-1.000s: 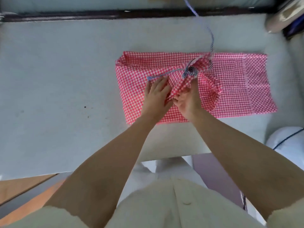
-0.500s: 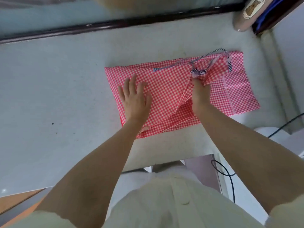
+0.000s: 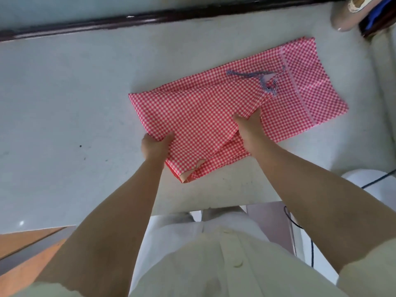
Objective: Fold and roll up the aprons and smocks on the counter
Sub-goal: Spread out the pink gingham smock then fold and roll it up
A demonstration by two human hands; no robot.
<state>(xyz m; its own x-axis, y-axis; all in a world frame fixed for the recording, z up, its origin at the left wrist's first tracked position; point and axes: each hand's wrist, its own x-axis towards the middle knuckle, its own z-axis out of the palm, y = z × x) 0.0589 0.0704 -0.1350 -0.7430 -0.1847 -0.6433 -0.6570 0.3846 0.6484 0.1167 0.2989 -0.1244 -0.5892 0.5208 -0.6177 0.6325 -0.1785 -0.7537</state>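
On grey surface [image 3: 64, 108], L hand [image 3: 155, 147] & R hand [image 3: 248, 124] each grip folded red-check apron [image 3: 203, 112] by an edge.

Grey counter [image 3: 64, 108] — red gingham apron [image 3: 203, 108] lying folded on it.

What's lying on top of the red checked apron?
A blue striped tie lies on the apron. The left hand and right hand grip its folds; their fingers underneath are hidden.
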